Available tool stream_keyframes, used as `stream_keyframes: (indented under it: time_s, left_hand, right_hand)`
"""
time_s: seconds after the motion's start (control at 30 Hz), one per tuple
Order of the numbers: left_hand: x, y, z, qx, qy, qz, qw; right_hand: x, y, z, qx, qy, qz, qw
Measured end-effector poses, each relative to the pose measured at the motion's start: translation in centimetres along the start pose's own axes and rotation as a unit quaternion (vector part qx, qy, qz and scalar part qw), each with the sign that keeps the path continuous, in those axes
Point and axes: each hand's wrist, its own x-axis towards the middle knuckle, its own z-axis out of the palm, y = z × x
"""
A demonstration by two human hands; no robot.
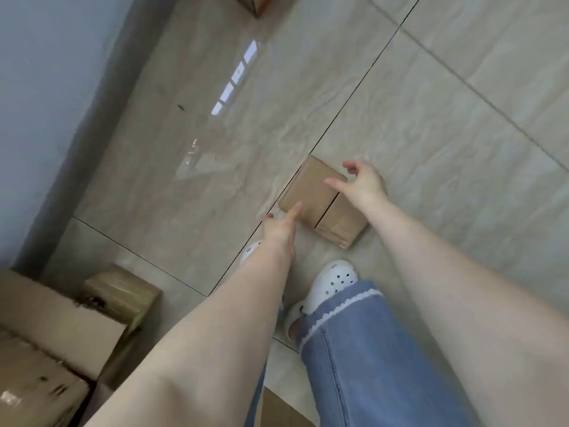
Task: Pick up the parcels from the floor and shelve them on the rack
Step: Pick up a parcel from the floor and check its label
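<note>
A small brown cardboard parcel, taped along its seam, lies flat on the glossy beige tiled floor just ahead of my feet. My left hand reaches down at the parcel's near-left corner, fingers spread, one fingertip touching its edge. My right hand hovers over the parcel's right side with thumb and fingers apart, holding nothing. The rack is out of view.
Several cardboard boxes are stacked at the lower left, with a smaller taped box beside them. Another box corner shows at the top edge. A grey wall runs along the left. My white clogs stand near the parcel.
</note>
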Motion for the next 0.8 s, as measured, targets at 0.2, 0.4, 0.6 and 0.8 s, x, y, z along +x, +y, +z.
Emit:
stream_keyframes:
  time_s: [0.2,0.4,0.6,0.8]
  left_hand:
    - [5.4,0.1,1.2,-0.052,-0.022,0.041,0.998]
    - [3.0,1.0,-0.8,-0.061,-0.012,0.086,0.994]
    - [-7.6,3.4,-5.2,-0.048,-0.082,0.116,0.989]
    - [-23.5,6.2,-8.7,-0.036,-0.110,0.159,0.980]
  right_hand:
    - [4.1,1.3,3.7,-0.107,-0.007,-0.020,0.994]
    - [2.0,-0.7,3.8,-0.028,0.017,-0.030,0.999]
    - [-5.9,-5.2,-0.8,0.105,0.019,-0.040,0.994]
    - [-20.2,-12.8,-9.9,0.187,0.028,-0.050,0.981]
